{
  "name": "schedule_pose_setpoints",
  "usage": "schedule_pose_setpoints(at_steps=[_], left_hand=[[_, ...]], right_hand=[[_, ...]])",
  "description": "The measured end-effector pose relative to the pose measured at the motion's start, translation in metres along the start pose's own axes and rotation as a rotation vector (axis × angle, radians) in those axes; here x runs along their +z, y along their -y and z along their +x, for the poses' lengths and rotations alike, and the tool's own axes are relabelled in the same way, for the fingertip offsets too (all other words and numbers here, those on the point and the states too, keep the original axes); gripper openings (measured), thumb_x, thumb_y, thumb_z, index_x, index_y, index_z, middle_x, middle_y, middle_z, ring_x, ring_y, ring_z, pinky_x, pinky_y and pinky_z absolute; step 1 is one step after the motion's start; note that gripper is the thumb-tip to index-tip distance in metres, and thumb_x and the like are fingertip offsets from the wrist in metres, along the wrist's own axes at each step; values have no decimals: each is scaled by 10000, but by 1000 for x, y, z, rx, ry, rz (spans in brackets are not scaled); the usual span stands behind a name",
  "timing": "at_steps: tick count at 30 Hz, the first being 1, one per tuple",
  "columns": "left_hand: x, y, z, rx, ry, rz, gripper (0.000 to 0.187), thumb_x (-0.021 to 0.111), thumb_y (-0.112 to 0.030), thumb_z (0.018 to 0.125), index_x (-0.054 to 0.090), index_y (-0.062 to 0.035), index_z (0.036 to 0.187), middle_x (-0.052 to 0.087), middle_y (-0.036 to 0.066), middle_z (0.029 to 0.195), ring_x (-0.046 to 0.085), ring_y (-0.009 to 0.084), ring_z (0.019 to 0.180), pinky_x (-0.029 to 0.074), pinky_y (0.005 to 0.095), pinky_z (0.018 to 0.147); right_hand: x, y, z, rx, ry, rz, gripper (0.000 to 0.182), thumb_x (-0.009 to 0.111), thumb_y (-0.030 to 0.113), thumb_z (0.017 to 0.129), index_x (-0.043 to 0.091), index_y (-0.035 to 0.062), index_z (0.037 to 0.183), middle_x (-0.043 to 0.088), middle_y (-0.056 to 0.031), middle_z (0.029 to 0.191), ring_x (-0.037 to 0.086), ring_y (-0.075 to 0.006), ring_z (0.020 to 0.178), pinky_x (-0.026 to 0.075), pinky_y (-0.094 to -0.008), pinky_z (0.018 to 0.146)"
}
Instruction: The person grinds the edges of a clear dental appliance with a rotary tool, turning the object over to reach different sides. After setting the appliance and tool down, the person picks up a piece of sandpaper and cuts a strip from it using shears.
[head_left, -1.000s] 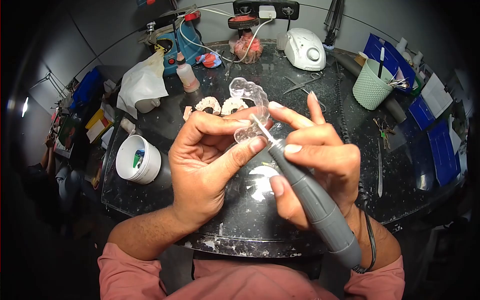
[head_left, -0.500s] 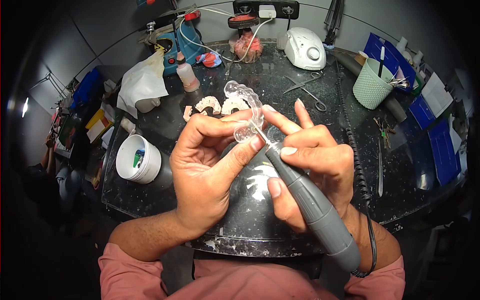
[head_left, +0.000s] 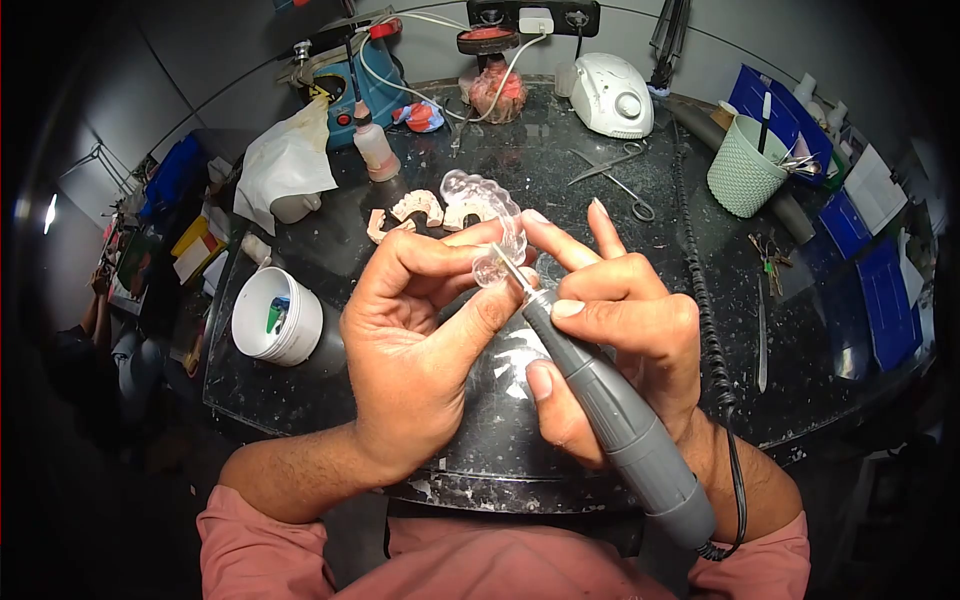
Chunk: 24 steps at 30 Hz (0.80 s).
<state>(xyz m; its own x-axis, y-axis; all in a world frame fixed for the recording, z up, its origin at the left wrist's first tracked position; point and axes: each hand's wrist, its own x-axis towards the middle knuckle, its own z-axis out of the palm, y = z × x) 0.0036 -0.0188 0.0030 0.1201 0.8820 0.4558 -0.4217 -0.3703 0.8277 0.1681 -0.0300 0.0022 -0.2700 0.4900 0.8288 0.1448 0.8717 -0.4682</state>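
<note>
My left hand [head_left: 415, 340] pinches a clear dental aligner [head_left: 480, 195] between thumb and fingers, its curved arch standing up above the fingertips. My right hand [head_left: 630, 320] is closed around a grey rotary handpiece [head_left: 625, 420], held like a pen. The thin metal bur at its tip meets or nearly meets the aligner's lower end by my left thumb; exact contact cannot be made out. A fingertip of my right hand rests against the aligner's right side. Behind the aligner lie pale dental models [head_left: 418, 207], partly hidden by it and my left hand.
On the black table [head_left: 480, 465] are a white tub [head_left: 277, 318], a pink-liquid bottle [head_left: 376, 150], scissors [head_left: 612, 165] and a white control box [head_left: 612, 97]. A coiled cord [head_left: 712, 340] runs down the right, near keys [head_left: 768, 262] and a green holder [head_left: 746, 170].
The handpiece and my right hand have shifted slightly left. The aligner has tilted a little, its upper end moving left and down. Both hands keep their hold.
</note>
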Motion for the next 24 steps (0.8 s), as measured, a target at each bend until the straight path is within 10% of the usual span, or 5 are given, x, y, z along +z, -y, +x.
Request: schedule_pose_setpoints(at_steps=[24], left_hand=[[3, -1, 1, 29, -26, 36, 215, 606, 129, 851, 500, 5, 989, 591, 200, 1173, 638, 217, 1040, 526, 307, 922]], right_hand=[[1, 3, 1, 20, 20, 19, 458, 685, 25, 736, 436, 62, 1119, 539, -159, 984, 487, -555, 1177, 104, -671, 1095]])
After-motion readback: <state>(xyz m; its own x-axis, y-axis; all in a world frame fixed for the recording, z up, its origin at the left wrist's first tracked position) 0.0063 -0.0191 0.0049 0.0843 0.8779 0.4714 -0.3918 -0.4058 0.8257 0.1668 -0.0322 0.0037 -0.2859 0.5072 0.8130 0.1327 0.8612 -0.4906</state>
